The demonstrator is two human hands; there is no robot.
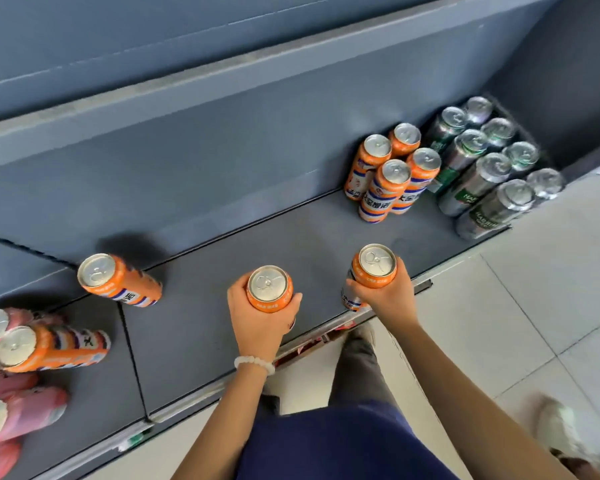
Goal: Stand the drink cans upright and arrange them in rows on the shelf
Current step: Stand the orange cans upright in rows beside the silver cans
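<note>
Orange cans are being held in both hands over the dark grey shelf [222, 258] in the head view. One orange can [270, 288] is being gripped by the left hand [257, 320], fingers and thumb curled round its body, top facing the camera. A white bead bracelet [254, 364] is being worn on that wrist. A second orange can [374, 268] is being gripped in the same way by the right hand [385, 296], near the shelf's front edge; whether either held can is touching the shelf cannot be told.

Four orange cans [392, 171] are being kept upright in a tight two-by-two block at the back right of the shelf. Just to their right, silver and green cans [485, 168] are being kept upright in two rows running from the back wall to the front edge.

To the left of the hands, a lone orange can [118, 280] is being seen by the back wall, well apart from the block; whether it is upright or tipped cannot be told. On the next shelf section at far left, another orange can [49, 349] is being shown amid blurred pink cans [21, 417].

Pale floor tiles [499, 323], dark blue clothing [343, 441] and a light shoe [561, 431] are being seen below the shelf.
</note>
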